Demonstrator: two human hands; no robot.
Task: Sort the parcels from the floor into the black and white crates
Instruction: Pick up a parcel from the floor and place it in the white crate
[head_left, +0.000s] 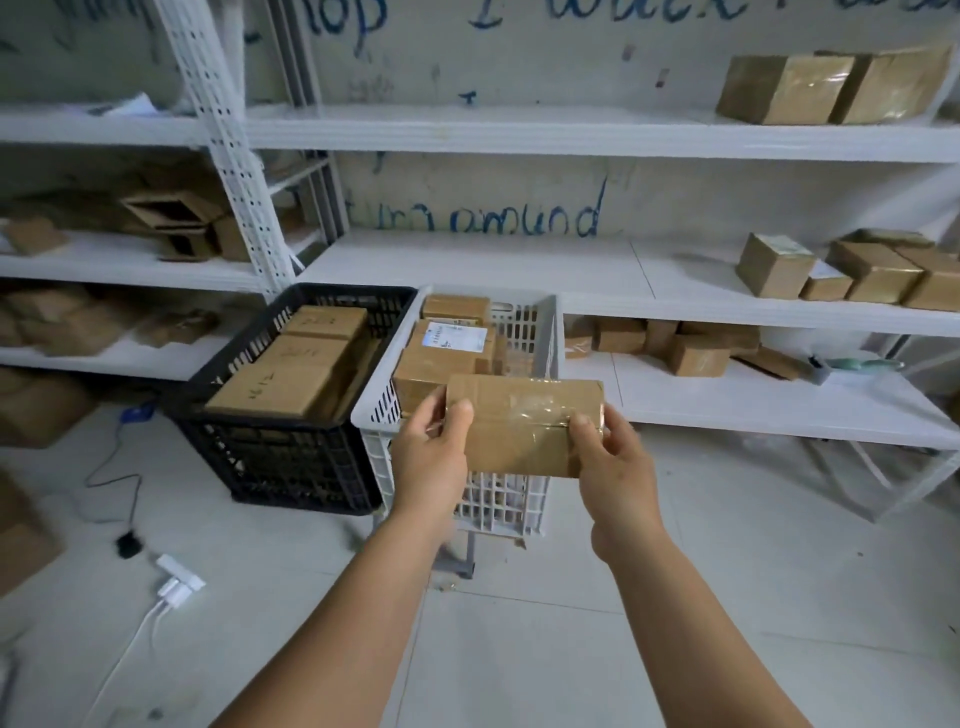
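Note:
A taped brown cardboard parcel (522, 423) is held in the air between both hands, over the near rim of the white crate (550, 332). My left hand (431, 452) grips its left end, thumb on top. My right hand (608, 457) grips its right end the same way. The white crate holds several brown parcels, one with a white label (453, 335). To its left stands the black crate (270, 457), with three flat brown parcels (291, 374) lying in it.
White metal shelving (571, 130) runs behind and beside the crates, with cardboard boxes (831, 88) on several levels. A black cable (119, 467) and a white power strip (179, 577) lie on the tiled floor at left. More boxes (31, 410) sit at the far left.

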